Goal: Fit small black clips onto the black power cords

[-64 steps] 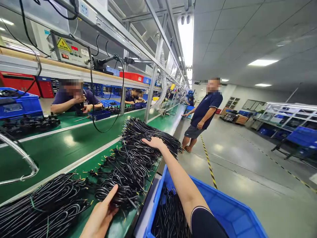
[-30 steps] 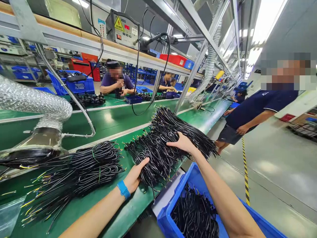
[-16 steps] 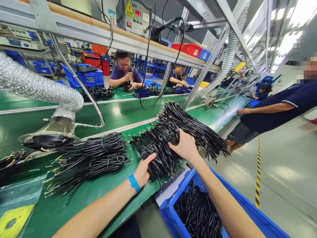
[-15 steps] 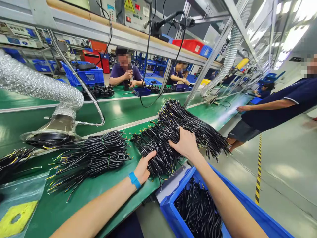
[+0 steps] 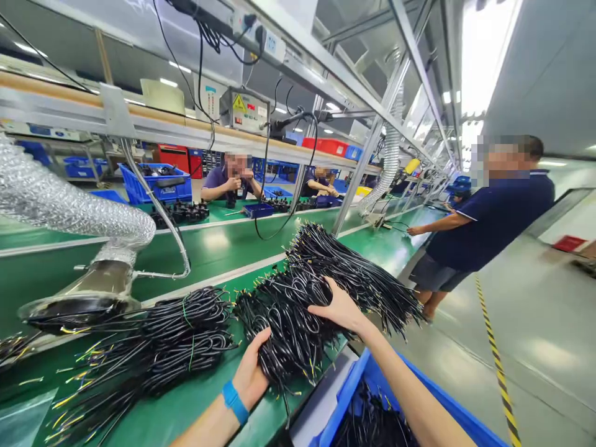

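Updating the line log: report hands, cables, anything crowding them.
Left fingers against near end of coiled black cables; right fingers at far end. Coils lie on green bench. Straight cables crowd close beyond.

Cable pile [image 5: 291, 326] lies on bench [image 5: 263, 427] — bundles [image 5: 186, 335] left; bin [image 5: 345, 397] right.

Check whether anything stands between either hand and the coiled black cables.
Nothing visible does: the left hand and right hand both touch the coiled black cables. The straight cable bundle lies beyond the right hand, not in between.
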`<state>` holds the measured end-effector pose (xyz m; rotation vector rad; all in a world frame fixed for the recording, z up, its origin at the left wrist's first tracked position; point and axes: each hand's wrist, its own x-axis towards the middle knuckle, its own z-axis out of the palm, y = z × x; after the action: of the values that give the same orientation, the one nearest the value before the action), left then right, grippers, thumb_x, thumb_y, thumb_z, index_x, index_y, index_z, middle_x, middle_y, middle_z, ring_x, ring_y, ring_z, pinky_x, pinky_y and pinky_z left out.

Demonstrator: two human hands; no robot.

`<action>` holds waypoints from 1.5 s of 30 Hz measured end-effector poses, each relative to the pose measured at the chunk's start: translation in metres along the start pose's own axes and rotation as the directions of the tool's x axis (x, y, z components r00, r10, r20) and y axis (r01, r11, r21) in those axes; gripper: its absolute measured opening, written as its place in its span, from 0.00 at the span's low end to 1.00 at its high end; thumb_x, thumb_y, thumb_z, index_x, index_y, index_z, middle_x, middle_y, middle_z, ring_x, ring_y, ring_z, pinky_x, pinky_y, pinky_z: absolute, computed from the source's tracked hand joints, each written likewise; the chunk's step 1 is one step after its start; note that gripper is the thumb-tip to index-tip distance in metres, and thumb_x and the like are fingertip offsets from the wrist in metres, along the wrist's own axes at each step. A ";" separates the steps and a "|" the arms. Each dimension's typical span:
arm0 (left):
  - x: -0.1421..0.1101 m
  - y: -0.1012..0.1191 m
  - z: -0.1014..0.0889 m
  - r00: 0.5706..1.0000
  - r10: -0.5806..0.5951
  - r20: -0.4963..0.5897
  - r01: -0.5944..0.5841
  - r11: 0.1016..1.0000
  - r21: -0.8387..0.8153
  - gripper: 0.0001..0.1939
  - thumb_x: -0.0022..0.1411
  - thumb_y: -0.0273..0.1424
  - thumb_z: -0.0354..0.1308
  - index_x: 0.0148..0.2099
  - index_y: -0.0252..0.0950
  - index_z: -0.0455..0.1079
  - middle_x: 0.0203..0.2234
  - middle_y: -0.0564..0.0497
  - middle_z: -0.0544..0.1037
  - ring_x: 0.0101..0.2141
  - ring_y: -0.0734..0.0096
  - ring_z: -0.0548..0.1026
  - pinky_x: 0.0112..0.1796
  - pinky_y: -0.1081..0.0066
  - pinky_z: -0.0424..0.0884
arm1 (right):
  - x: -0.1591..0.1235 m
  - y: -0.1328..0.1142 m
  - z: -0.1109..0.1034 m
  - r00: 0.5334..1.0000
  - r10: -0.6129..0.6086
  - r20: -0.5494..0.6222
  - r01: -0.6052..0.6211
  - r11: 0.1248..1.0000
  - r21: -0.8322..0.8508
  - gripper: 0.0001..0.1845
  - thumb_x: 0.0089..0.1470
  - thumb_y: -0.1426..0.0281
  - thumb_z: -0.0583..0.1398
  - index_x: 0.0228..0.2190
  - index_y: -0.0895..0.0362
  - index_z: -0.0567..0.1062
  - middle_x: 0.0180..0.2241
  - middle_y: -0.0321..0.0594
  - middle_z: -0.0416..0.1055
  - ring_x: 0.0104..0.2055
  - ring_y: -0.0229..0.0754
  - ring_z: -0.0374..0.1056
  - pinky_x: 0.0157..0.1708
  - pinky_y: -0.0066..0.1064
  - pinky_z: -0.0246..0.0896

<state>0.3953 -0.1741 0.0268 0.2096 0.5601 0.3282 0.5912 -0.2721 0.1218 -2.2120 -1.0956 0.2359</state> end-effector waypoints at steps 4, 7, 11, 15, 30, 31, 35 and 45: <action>0.000 0.000 -0.003 1.000 0.005 0.011 -0.005 1.000 0.003 0.11 0.63 0.27 0.57 0.45 0.28 0.74 0.32 0.43 0.83 0.37 0.58 0.82 0.45 0.60 0.77 | -0.006 0.017 0.003 0.999 -0.034 -0.001 0.033 0.979 0.199 0.47 0.37 0.55 0.70 0.56 0.57 0.62 0.55 0.49 0.69 0.56 0.51 0.66 0.60 0.45 0.57; -0.001 0.000 -0.003 1.000 0.011 0.000 -0.011 1.000 0.013 0.09 0.61 0.26 0.57 0.42 0.27 0.74 0.30 0.43 0.83 0.36 0.58 0.82 0.47 0.60 0.76 | -0.011 0.025 0.006 1.000 0.007 -0.027 0.000 0.969 0.248 0.48 0.34 0.53 0.71 0.55 0.56 0.64 0.53 0.47 0.70 0.55 0.52 0.67 0.60 0.46 0.57; -0.001 -0.002 -0.003 0.997 0.071 -0.013 -0.070 0.995 0.065 0.09 0.56 0.26 0.62 0.40 0.29 0.74 0.31 0.43 0.83 0.36 0.60 0.81 0.47 0.62 0.75 | -0.015 0.028 0.012 0.996 0.041 -0.080 -0.016 0.958 0.285 0.48 0.32 0.52 0.71 0.54 0.55 0.64 0.54 0.48 0.68 0.56 0.53 0.66 0.61 0.47 0.55; -0.004 -0.004 -0.005 0.989 0.144 0.016 -0.145 0.983 0.111 0.15 0.51 0.27 0.66 0.43 0.31 0.74 0.34 0.45 0.83 0.36 0.60 0.81 0.47 0.62 0.75 | -0.022 0.022 0.012 0.995 0.025 -0.101 0.011 0.941 0.339 0.45 0.33 0.53 0.72 0.52 0.55 0.66 0.53 0.47 0.70 0.55 0.54 0.67 0.60 0.48 0.57; -0.017 0.033 0.054 0.948 0.264 0.178 -0.299 0.931 0.209 0.12 0.46 0.25 0.67 0.36 0.33 0.74 0.31 0.45 0.83 0.37 0.57 0.81 0.44 0.60 0.77 | -0.007 -0.002 -0.018 0.987 0.038 -0.157 0.069 0.778 0.624 0.37 0.31 0.51 0.72 0.43 0.54 0.76 0.43 0.46 0.78 0.49 0.59 0.72 0.51 0.49 0.67; -0.017 0.037 0.058 0.945 0.269 0.184 -0.307 0.924 0.226 0.11 0.46 0.25 0.67 0.36 0.32 0.74 0.31 0.46 0.83 0.36 0.57 0.81 0.44 0.61 0.77 | -0.004 -0.005 -0.020 0.986 0.036 -0.166 0.078 0.770 0.633 0.38 0.30 0.51 0.72 0.44 0.54 0.76 0.43 0.45 0.78 0.50 0.59 0.72 0.51 0.49 0.67; -0.019 0.049 0.073 0.933 0.281 0.223 -0.339 0.896 0.287 0.11 0.46 0.28 0.68 0.35 0.32 0.74 0.29 0.48 0.82 0.31 0.61 0.81 0.43 0.61 0.78 | 0.001 -0.015 -0.027 0.979 0.017 -0.202 0.126 0.733 0.669 0.38 0.31 0.49 0.71 0.45 0.53 0.75 0.43 0.42 0.77 0.48 0.58 0.73 0.48 0.48 0.70; -0.047 0.074 0.136 0.758 0.423 0.496 -0.611 0.727 0.314 0.09 0.57 0.30 0.61 0.40 0.31 0.72 0.41 0.49 0.81 0.53 0.56 0.74 0.55 0.60 0.71 | -0.005 -0.061 -0.080 0.917 -0.143 -0.372 0.371 0.645 0.668 0.28 0.45 0.51 0.67 0.43 0.55 0.75 0.46 0.36 0.76 0.55 0.50 0.69 0.50 0.38 0.67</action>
<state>0.4142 -0.1366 0.1827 0.8989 0.1483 0.6964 0.5823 -0.2865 0.2210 -1.2915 -0.9206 0.1740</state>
